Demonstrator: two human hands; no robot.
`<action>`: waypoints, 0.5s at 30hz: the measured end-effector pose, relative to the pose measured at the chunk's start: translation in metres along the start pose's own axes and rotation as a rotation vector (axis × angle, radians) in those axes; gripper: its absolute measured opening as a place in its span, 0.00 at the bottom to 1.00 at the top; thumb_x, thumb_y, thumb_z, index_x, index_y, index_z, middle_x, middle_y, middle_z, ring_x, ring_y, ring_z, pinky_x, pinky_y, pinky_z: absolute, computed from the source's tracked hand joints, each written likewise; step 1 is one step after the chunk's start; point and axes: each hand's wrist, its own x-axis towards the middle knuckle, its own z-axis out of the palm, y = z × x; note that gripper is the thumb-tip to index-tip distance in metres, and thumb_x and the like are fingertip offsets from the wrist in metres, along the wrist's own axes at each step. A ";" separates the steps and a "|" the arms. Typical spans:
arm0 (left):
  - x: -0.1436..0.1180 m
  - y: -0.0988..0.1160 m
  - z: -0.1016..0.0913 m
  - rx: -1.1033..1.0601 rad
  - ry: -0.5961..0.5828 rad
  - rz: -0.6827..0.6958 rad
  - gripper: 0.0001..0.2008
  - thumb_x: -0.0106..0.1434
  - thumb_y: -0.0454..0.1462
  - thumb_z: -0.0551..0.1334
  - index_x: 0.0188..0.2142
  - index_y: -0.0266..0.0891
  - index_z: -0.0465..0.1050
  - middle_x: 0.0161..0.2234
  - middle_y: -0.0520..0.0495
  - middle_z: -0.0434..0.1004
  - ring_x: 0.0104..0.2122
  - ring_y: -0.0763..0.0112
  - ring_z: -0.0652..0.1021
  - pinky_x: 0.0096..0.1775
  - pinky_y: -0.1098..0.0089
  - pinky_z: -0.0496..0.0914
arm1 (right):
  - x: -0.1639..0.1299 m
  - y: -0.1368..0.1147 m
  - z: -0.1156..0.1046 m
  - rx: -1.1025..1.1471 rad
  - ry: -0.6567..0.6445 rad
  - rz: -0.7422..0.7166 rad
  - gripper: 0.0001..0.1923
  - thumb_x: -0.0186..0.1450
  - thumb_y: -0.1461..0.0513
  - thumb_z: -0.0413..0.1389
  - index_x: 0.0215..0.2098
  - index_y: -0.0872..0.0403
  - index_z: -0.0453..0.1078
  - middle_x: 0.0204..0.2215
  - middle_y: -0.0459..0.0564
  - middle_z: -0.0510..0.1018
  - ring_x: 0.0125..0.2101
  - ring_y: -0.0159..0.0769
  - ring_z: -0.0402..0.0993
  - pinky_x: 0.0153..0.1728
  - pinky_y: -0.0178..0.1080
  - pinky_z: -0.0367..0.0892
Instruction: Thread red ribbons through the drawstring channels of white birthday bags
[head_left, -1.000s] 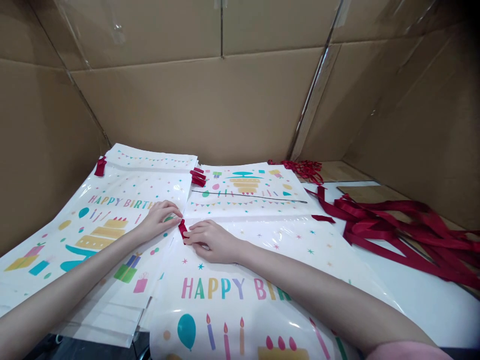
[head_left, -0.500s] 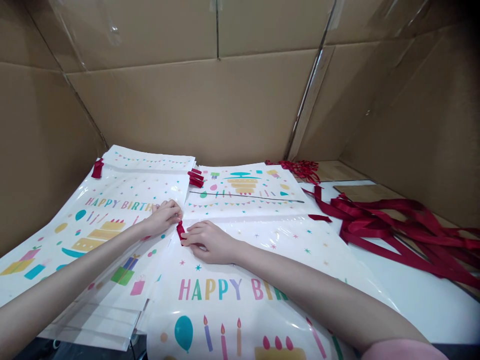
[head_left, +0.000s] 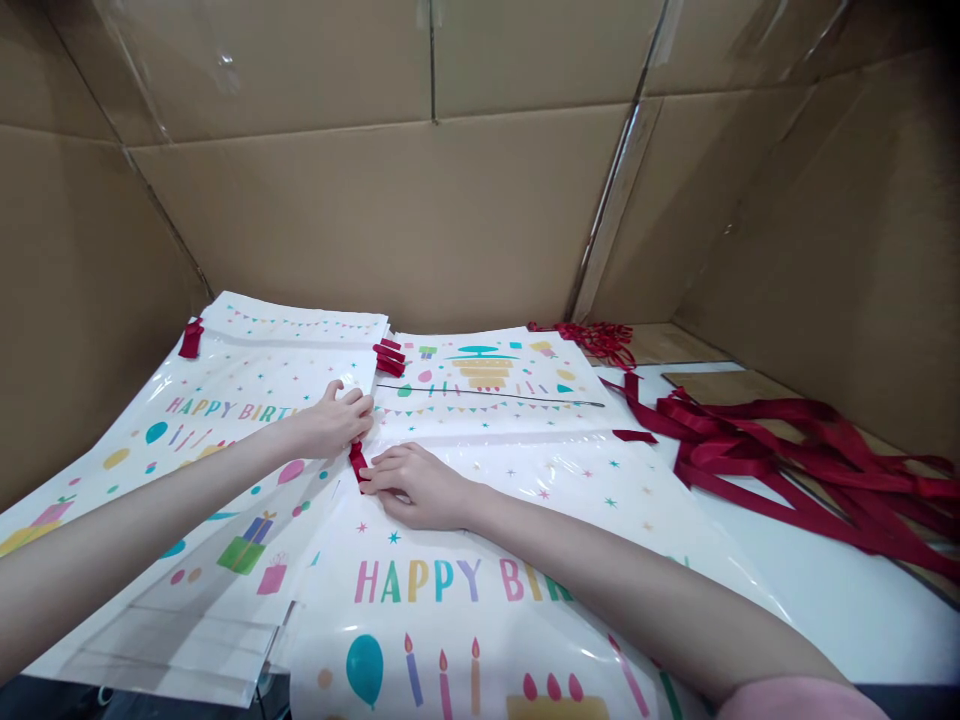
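A glossy white "HAPPY BIRTHDAY" gift bag lies flat in front of me. At its left edge a short end of red ribbon sticks out. My right hand lies flat on the bag with its fingertips pinching that ribbon end. My left hand rests just left of it, fingers curled at the bag's edge above the ribbon, on top of a stack of the same printed bags. Whether the left fingers grip the ribbon is hidden.
More bags lie behind, with a thin dark rod across one and red ribbon ends at the stack's corners. A heap of long red ribbons covers the white table at right. Cardboard walls enclose the area.
My left hand has slid a little up and right, closer to the ribbon end. The right hand has stayed on the ribbon; the view shifted slightly.
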 end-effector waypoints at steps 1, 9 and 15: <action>0.001 0.000 0.000 0.007 0.000 0.013 0.08 0.54 0.25 0.55 0.28 0.38 0.67 0.39 0.41 0.68 0.41 0.58 0.66 0.46 0.51 0.56 | 0.000 0.000 0.000 -0.001 -0.001 0.000 0.13 0.62 0.67 0.50 0.40 0.52 0.74 0.42 0.49 0.78 0.44 0.35 0.71 0.48 0.39 0.60; -0.012 0.005 0.011 -0.408 0.022 -0.233 0.16 0.65 0.47 0.52 0.50 0.48 0.66 0.49 0.45 0.68 0.49 0.57 0.66 0.51 0.49 0.53 | 0.000 -0.001 -0.002 0.016 0.006 0.005 0.13 0.62 0.67 0.50 0.40 0.52 0.74 0.41 0.49 0.78 0.44 0.35 0.71 0.48 0.39 0.59; -0.023 0.011 0.030 -0.524 -0.096 -0.352 0.28 0.65 0.54 0.47 0.62 0.53 0.53 0.65 0.43 0.47 0.64 0.46 0.45 0.55 0.38 0.43 | 0.000 -0.003 -0.003 0.021 0.023 0.001 0.13 0.61 0.68 0.50 0.40 0.54 0.74 0.41 0.48 0.79 0.44 0.35 0.71 0.49 0.39 0.59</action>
